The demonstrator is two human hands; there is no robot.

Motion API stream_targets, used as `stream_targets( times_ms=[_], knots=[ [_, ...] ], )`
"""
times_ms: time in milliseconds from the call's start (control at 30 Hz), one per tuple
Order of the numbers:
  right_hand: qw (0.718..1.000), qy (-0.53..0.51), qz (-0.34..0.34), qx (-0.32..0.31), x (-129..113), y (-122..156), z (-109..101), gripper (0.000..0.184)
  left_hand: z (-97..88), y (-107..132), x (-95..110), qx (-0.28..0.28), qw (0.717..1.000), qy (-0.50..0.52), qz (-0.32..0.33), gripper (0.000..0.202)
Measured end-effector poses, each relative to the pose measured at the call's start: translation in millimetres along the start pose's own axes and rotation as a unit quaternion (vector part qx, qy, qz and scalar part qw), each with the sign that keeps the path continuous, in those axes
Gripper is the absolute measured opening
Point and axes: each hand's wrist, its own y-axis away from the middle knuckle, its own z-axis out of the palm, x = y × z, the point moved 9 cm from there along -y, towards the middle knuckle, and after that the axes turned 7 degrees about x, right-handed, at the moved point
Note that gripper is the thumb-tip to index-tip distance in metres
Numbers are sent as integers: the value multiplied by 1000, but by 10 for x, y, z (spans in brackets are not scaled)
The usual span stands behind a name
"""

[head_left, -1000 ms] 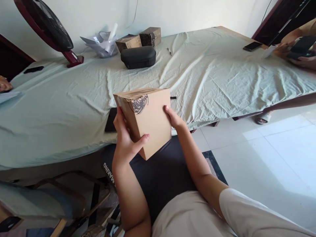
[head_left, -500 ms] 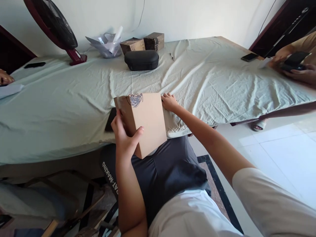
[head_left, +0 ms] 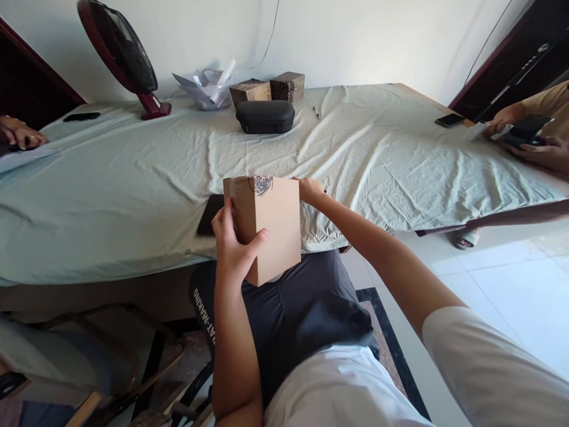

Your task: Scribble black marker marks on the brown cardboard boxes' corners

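My left hand (head_left: 237,243) grips a brown cardboard box (head_left: 280,228) by its left side, the thumb on the face toward me and the fingers along the side. Dark scribbles mark the top of that face, and tape shows on the left side. The box is held tilted at the table edge, above my lap. Behind its right edge is my right hand (head_left: 312,190), with its fingers curled and partly hidden by the box. A small dark tip juts out past that hand; what it belongs to cannot be made out. A flat black object (head_left: 208,216) lies on the cloth, partly covered by the box.
On the cloth-covered table (head_left: 178,148) stand a black case (head_left: 265,117), two taped boxes (head_left: 288,86), a clear plastic bin (head_left: 207,92) and a fan (head_left: 153,110). A pen (head_left: 316,112) and phones lie there too. Other people's hands show at both sides.
The view has shifted, so the table things sit further right. The box has turned slightly more upright in my left hand. My right hand's fingers have curled and gone partly behind the box's edge.
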Motion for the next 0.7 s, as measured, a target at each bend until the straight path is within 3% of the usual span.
stream_targets(
  times_ms=[133,367,400,467,567,700],
  knots=[
    [1000,14,11,-13,-11,-43,-52,56,-4,-13,14,5,1000,-5,1,95],
    [997,-17,7,-75,64,0,-303,99,-10,1,53,4,1000,-21,8,103],
    [994,-55,12,-99,103,38,-331,98,-14,2,53,4,1000,-28,7,105],
    [977,-164,43,-132,197,121,-408,78,-25,1,50,6,999,-42,6,106],
    [910,-392,97,-99,320,230,-630,37,-41,-9,30,13,999,-50,5,106],
    [732,-680,47,-4,250,415,-1040,22,-55,-34,-23,21,999,-27,0,106]
  ],
)
